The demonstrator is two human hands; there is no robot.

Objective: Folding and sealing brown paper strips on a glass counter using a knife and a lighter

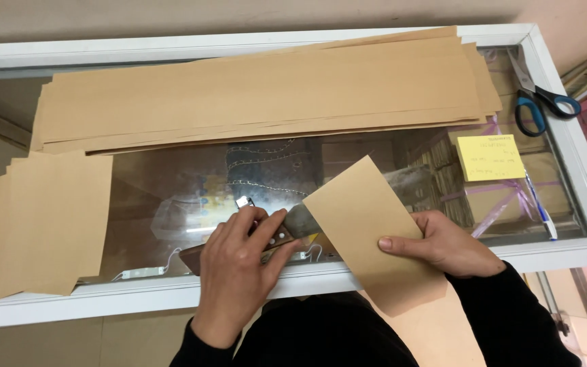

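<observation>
Head view: left hand (236,272) fingers wrap one knife (287,231), whose blade goes under one folded brown sheet (368,231) pinched by right hand (443,245) at the glass worktop (171,197) edge. Around: two paper stacks, one pair of scissors (541,102), one yellow note (489,157), one pen (539,204).

One knife (293,228), one scissors (541,102), one sticky note (490,157), one pen (540,207)

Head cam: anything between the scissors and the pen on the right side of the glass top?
Yes, in the head view: a yellow sticky note lies on the glass between the scissors and the pen.
</observation>
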